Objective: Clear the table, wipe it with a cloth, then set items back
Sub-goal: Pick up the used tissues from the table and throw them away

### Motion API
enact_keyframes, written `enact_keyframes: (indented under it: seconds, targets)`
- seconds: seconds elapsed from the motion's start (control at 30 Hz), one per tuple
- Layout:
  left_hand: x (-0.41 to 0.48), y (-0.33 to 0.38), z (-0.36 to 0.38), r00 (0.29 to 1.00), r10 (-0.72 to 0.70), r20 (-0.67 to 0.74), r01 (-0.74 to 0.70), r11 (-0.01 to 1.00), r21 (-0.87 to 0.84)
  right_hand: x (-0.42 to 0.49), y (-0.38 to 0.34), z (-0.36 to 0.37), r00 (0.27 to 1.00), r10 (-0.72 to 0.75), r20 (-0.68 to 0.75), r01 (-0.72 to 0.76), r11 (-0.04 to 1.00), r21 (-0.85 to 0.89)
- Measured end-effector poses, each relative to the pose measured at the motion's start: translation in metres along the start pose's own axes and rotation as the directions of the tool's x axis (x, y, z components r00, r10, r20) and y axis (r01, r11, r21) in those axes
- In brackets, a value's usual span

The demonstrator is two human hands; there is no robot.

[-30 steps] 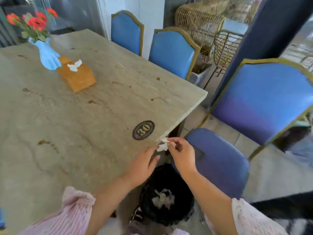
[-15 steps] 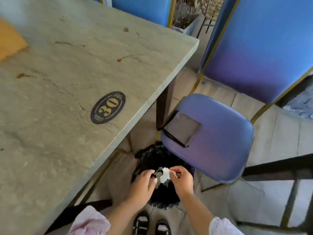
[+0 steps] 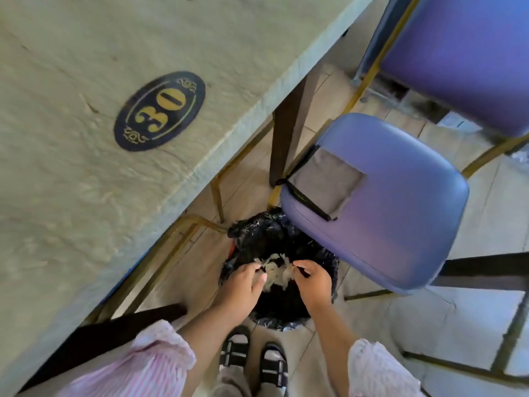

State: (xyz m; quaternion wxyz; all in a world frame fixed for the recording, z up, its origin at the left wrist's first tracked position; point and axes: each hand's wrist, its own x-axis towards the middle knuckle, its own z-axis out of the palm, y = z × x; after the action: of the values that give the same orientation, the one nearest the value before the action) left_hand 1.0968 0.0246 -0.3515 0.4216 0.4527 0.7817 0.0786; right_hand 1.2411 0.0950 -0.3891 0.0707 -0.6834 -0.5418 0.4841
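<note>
Both hands hang over a bin lined with a black bag, on the floor just off the table's near edge and partly under a blue chair; white tissue sits between them above the bin's mouth; the left hand and right hand curl their fingertips against it, though blur hides whether either pinches it; an oval "30" plate lies near the table's edge.

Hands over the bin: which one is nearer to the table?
The left hand: it is on the table side of the bin, while the right hand lies toward the blue seat.
</note>
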Motion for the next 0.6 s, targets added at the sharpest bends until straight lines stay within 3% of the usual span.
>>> enact_keyframes:
  seconds: [0.2, 0.4, 0.6]
  targets:
    - [-0.079, 0.058, -0.079, 0.98, 0.144, -0.138, -0.152, 0.987, -0.046, -0.079, -0.09, -0.072, 0.969, -0.246, -0.02, 0.246, 0.968, 0.037]
    - [-0.196, 0.085, -0.16, 0.911, 0.279, -0.303, -0.311, 0.948, -0.065, -0.184, -0.175, -0.108, 0.86, -0.51, -0.008, 0.509, 0.858, 0.066]
    - [-0.266, 0.053, -0.226, 0.84, 0.209, -0.501, -0.31, 0.942, -0.127, -0.249, -0.245, -0.071, 0.753, -0.649, 0.105, 0.64, 0.76, 0.111]
